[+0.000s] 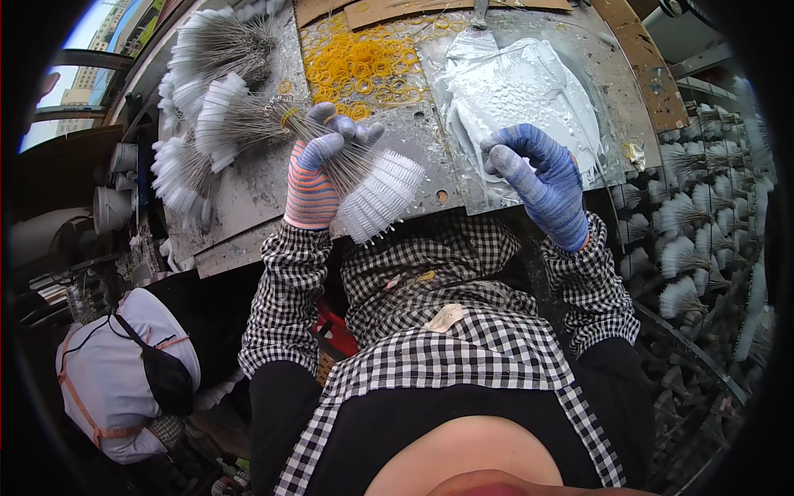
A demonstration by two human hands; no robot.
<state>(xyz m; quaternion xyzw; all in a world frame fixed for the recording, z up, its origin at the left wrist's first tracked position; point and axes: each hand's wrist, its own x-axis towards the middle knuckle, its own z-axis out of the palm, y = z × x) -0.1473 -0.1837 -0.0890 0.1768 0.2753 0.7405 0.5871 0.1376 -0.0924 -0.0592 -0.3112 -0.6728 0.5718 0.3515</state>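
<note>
Brush bundle [364, 178] gripped in left hand [318, 178] over metal worktable [248, 190], fingers pressed tight around wire stems. Yellow bands [364, 66] heaped beyond. Right hand [542, 182] curled, empty, beside plastic bag [521, 91]. Best kept stems level, grip firm.

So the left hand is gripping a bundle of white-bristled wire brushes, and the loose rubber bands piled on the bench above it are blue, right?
Not quite. The left hand does grip the bundle of white-bristled wire brushes, but the loose rubber bands piled on the bench are yellow, not blue. The head view shows it.
</note>
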